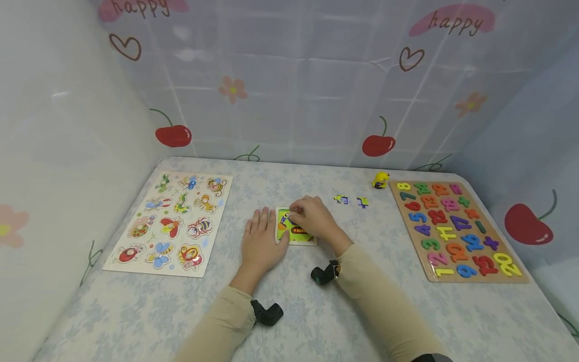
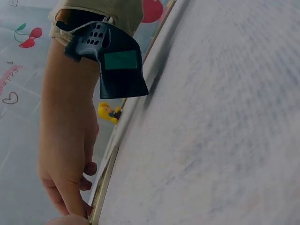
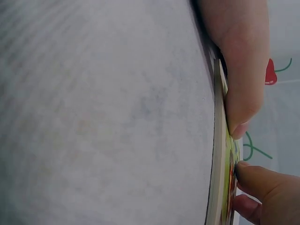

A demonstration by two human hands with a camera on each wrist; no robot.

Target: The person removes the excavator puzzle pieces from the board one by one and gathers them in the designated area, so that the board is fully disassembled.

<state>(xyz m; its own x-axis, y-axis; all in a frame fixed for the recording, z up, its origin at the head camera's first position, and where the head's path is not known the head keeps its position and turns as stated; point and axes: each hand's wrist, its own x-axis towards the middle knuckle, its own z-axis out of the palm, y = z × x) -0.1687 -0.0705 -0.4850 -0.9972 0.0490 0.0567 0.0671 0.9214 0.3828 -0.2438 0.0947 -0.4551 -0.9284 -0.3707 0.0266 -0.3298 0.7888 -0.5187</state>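
Note:
A small jigsaw board [image 1: 298, 242] with a pale rim and a yellow-green picture lies on the table's middle. My left hand [image 1: 262, 243] rests flat at its left side, fingers straight, the thumb on the board's edge. Over the board's upper part, my right hand [image 1: 313, 216] has thumb and fingers bent together, pinching a puzzle piece at the picture; the fingers hide most of it. In the right wrist view the fingertips [image 3: 248, 176] meet low at the board's face, below the left thumb [image 3: 243, 101]. Two loose puzzle pieces [image 1: 341, 199] lie up and to the right.
On the left lies an insect puzzle board [image 1: 209, 251]; on the right, a wooden number board [image 1: 431, 274]. A little yellow figure [image 1: 380, 180] stands near the back edge. A printed curtain [image 1: 294, 100] closes off the back. Black wrist cameras [image 1: 268, 312] stick out from both sleeves.

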